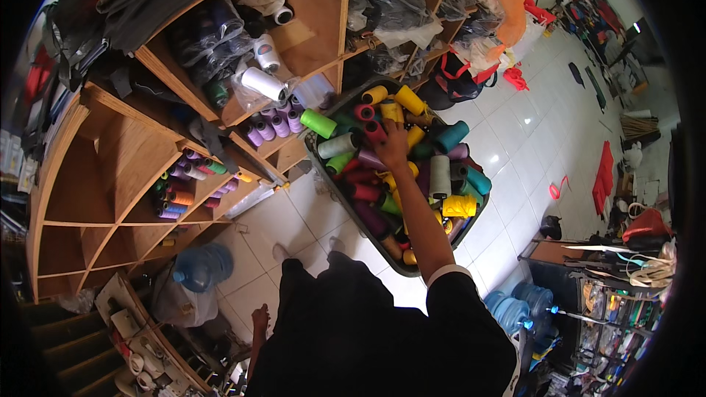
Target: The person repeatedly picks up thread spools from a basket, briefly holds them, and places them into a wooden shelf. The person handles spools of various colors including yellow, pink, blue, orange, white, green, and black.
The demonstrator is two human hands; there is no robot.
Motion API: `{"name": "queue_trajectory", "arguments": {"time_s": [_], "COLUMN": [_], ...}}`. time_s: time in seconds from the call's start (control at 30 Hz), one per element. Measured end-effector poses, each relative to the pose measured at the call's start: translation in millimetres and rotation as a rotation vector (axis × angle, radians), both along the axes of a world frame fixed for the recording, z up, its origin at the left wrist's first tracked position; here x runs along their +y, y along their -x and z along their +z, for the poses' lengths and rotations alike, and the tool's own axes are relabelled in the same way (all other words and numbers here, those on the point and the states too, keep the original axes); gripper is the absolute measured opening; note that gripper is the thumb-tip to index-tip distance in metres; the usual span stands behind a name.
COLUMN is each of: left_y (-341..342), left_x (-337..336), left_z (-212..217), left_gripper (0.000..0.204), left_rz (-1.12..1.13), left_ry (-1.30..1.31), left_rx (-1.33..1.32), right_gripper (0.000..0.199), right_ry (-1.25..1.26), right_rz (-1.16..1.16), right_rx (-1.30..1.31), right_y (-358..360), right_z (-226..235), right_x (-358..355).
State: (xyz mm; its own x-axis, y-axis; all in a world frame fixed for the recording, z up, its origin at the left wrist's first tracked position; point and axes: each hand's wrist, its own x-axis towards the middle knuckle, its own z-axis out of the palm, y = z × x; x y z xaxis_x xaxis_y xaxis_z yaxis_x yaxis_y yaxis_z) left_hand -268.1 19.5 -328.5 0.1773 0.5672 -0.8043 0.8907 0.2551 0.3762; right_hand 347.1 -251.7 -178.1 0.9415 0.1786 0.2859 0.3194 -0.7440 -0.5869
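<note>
Head view — right hand [392, 148] on red thread cone [373, 131] — dark bin [323, 169].

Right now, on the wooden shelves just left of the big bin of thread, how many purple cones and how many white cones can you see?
Purple thread cones, standing in a row on the ledge: 4
White thread cones, in the compartment above: 3
Total: 7
Other cones may be hidden under the plastic bags there.

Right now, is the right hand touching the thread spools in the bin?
Touching. Head view: right hand lies flat on the heaped thread spools, fingers over a red one; no gap visible.
</note>
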Motion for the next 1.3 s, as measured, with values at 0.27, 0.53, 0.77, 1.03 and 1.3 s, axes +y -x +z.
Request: {"name": "queue_trajectory", "arguments": {"time_s": [0.27,0.53,0.77,1.03,1.3], "left_y": [12,10,5,-15,-29], "left_x": [-19,-28,-24,-14,-7], "left_z": [17,38,35,32,40], "left_gripper": [0.044,0.042,0.04,0.038,0.038], "left_rz": [0.013,0.098,0.077,0.093,0.12], "left_ry": [0.087,0.167,0.185,0.194,0.171], "left_rx": [-0.017,-0.024,-0.069,0.003,-0.046], "right_gripper": [0.06,0.04,0.042,0.053,0.053], "right_ry": [0.403,0.546,0.546,0.376,0.346], "right_rz": [0.312,0.377,0.339,0.273,0.322], "right_rx": [-0.127,-0.237,-0.325,-0.064,0.019], "right_y": [3,-20,-9,11,0], "right_z": [19,-8,-10,31,46], "right_x": [36,37,31,16,54]}}
